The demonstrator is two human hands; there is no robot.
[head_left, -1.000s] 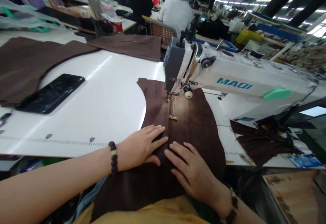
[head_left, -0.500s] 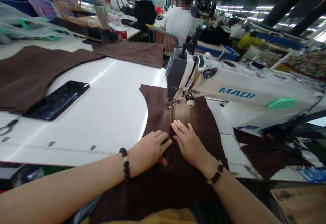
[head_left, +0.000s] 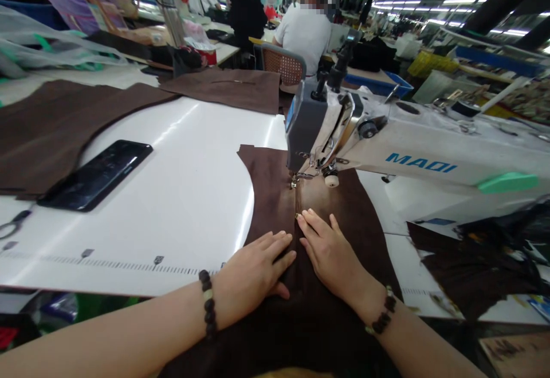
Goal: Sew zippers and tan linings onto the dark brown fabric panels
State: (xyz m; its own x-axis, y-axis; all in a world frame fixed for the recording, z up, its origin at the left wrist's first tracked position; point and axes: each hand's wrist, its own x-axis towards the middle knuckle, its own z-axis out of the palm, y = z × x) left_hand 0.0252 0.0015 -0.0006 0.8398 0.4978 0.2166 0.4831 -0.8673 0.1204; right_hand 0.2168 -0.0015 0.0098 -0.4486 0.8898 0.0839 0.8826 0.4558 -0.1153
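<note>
A dark brown suede leather panel lies under the needle of a white MAQI sewing machine, with a metal zipper running lengthwise along its centre seam. The zipper's upper end sits at the presser foot. My left hand lies flat on the leather, left of the zipper. My right hand presses flat on the other side, its fingertips beside the brass zipper pull. Neither hand grips anything. Each wrist wears a beaded bracelet.
A black smartphone and more brown leather panels lie on the white table. Dark leather scraps sit right of the machine. A seated co-worker in a white shirt is beyond it.
My right hand has slid forward, from low on the panel up to the zipper pull. My left hand stays flat beside the zipper, and the view has shifted slightly.
</note>
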